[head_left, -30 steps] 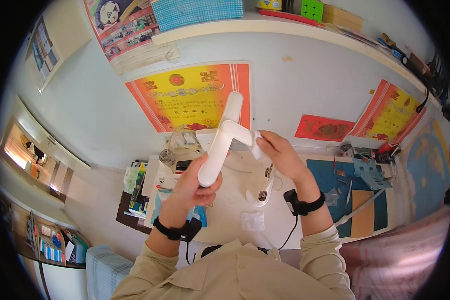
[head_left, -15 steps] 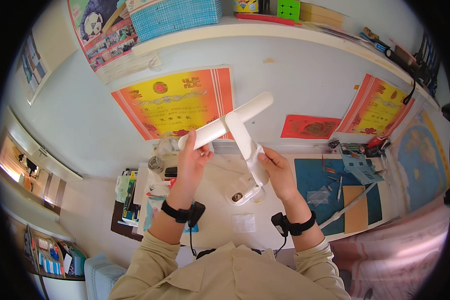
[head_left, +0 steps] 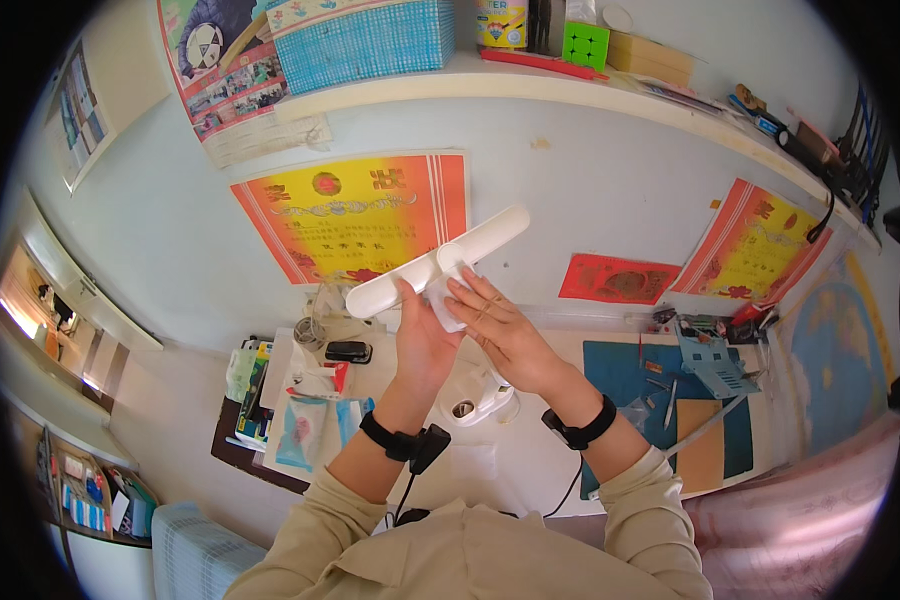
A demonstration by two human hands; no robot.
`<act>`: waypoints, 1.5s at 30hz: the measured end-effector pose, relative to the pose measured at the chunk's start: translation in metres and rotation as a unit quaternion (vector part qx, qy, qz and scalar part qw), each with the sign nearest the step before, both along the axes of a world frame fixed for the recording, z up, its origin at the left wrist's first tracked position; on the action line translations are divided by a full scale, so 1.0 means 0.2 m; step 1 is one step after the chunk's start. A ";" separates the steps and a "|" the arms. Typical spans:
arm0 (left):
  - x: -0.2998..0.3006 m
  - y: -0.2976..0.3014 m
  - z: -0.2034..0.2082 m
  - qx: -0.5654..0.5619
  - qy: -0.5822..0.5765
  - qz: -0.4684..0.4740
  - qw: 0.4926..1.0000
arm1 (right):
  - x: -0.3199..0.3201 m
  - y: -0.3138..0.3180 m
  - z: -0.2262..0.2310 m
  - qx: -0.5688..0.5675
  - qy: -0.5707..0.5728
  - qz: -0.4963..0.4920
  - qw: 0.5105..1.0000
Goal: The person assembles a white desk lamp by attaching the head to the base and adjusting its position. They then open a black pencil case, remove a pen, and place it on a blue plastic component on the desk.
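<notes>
Wiping appears under way; how much remains cannot be judged. The white lamp (head_left: pixel 450 255), smooth, round-ended, apparently plastic, is raised off the bench (head_left: pixel 525 460) toward its back edge. Left grip (head_left: pixel 427 345) clasps it; right grip (head_left: pixel 512 340) presses thin, wrinkled white cloth (head_left: pixel 447 306) against it.

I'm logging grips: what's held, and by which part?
The left hand holds the white T-shaped piece by its stem; the right hand holds a white wipe there.
</notes>
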State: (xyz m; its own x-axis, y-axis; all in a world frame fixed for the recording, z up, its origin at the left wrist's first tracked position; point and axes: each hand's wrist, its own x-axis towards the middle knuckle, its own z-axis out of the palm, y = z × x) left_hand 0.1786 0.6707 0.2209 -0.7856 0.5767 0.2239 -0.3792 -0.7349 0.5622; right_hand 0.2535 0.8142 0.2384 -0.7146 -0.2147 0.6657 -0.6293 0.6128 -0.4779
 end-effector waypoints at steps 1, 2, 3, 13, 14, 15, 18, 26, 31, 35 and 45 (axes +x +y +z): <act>0.00 0.00 0.01 0.001 0.010 -0.002 1.000 | -0.02 0.00 0.00 0.005 0.000 0.014 1.000; 0.00 0.01 0.01 -0.014 -0.011 0.011 1.000 | -0.05 0.01 0.01 0.012 0.017 0.014 1.000; 0.00 0.02 0.01 -0.028 -0.025 0.015 0.999 | -0.08 0.03 0.02 0.023 0.031 0.002 0.999; 0.01 0.09 0.00 -0.089 -0.049 0.072 0.992 | -0.26 0.14 0.08 0.107 0.101 -0.082 0.986; 0.00 0.09 0.00 -0.103 -0.049 0.068 0.991 | -0.26 0.17 0.08 0.152 0.111 -0.103 0.977; 0.00 0.09 0.00 -0.106 -0.038 0.056 0.992 | -0.25 0.20 0.07 0.160 0.112 -0.113 0.974; 0.00 0.09 0.02 -0.115 -0.015 0.043 0.992 | -0.27 0.31 0.06 0.171 0.134 -0.180 0.959; 0.00 0.14 0.03 -0.129 -0.007 0.076 0.989 | -0.25 0.24 0.02 0.045 0.123 -0.153 0.979; -0.02 0.10 -0.01 -0.150 -0.015 0.058 0.987 | -0.22 0.26 0.02 0.140 0.125 -0.130 0.974; -0.01 0.09 0.00 -0.189 0.017 0.056 0.980 | -0.26 0.41 -0.01 0.122 0.155 -0.271 0.942; 0.00 0.09 0.00 -0.169 -0.014 0.051 0.984 | -0.22 0.16 -0.03 0.037 0.153 -0.144 0.977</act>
State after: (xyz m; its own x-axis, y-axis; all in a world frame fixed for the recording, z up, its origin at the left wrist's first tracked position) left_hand 0.1790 0.6893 0.2207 -0.8468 0.5318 0.0101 -0.3321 -0.5434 0.7710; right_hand 0.2096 0.8467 0.2328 -0.5218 -0.0901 0.8483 -0.5326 0.8112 -0.2415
